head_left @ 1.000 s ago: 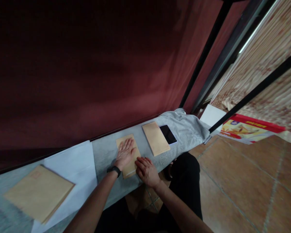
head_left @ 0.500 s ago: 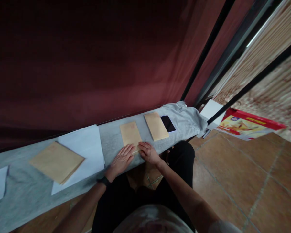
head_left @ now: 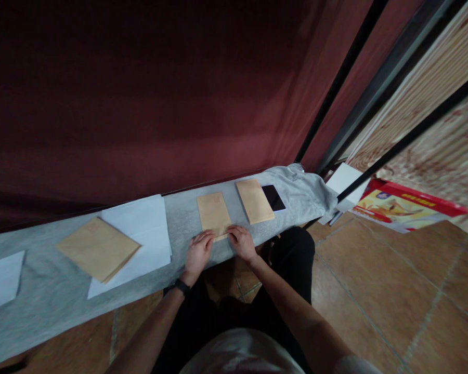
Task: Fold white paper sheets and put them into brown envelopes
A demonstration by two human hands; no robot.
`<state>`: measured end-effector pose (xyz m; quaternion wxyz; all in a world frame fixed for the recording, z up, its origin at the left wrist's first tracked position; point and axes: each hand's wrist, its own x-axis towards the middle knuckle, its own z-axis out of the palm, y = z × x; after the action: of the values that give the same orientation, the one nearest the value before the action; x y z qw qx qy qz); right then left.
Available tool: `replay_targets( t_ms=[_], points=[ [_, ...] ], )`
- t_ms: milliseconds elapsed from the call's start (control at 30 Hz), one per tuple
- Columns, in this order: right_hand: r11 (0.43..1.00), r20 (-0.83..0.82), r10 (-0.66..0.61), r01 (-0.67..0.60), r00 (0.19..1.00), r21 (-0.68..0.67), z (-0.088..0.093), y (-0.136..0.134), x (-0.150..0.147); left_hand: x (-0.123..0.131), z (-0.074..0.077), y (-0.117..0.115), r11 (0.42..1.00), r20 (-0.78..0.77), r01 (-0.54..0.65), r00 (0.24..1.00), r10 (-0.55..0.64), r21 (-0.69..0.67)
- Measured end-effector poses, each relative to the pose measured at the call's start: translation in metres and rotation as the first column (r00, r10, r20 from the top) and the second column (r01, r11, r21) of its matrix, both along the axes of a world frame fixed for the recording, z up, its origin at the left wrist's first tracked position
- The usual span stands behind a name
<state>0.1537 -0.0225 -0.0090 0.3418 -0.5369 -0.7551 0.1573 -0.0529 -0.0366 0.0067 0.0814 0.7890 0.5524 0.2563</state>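
Note:
A brown paper envelope (head_left: 214,212) lies flat on the grey cloth in front of me, with a faint reddish mark near its far end. Its near edge shows a narrow folded strip. My left hand (head_left: 199,251), a dark band at its wrist, has its fingers curled and pinched at the envelope's near left corner. At the near right corner, the bent fingers of my right hand (head_left: 241,242) grip the same edge. Just to the right rests a stack of brown envelopes (head_left: 255,201), partly beside a dark-screened phone or tablet (head_left: 273,198).
The narrow bench (head_left: 42,317) is draped in grey cloth. On its left, more brown envelopes (head_left: 97,249) lie across white paper (head_left: 150,228), with another white sheet (head_left: 2,280) farther left. A dark red panel (head_left: 159,119) stands behind. A red-and-yellow box (head_left: 405,205) is on the tiled floor.
My left hand has gone from lying flat to curled fingers at the envelope's near edge. My right fingers have bent more. The whole view has shifted slightly.

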Motion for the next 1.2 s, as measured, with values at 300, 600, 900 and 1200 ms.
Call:
replay_targets(
  t_ms=[300,600,900,1200],
  points=[
    [0.983,0.207,0.142,-0.163,0.968,0.088,0.006,-0.037,-0.017,0.009,0.000,-0.004,0.998,-0.110,-0.056,0.992,0.058,0.020],
    [0.995,0.294,0.052,-0.076,0.954,0.071,0.003,-0.040,-0.002,0.047,-0.014,-0.004,0.998,-0.238,0.050,0.970,-0.057,-0.034],
    [0.996,0.230,0.007,-0.028,0.973,0.087,0.003,-0.043,-0.007,0.060,-0.013,0.078,0.998,-0.299,0.013,0.954,-0.032,-0.065],
    [0.997,0.236,0.003,-0.020,0.972,0.069,-0.001,-0.041,-0.009,0.071,-0.007,0.152,0.989,-0.258,-0.129,0.960,0.105,-0.078]
  ],
)
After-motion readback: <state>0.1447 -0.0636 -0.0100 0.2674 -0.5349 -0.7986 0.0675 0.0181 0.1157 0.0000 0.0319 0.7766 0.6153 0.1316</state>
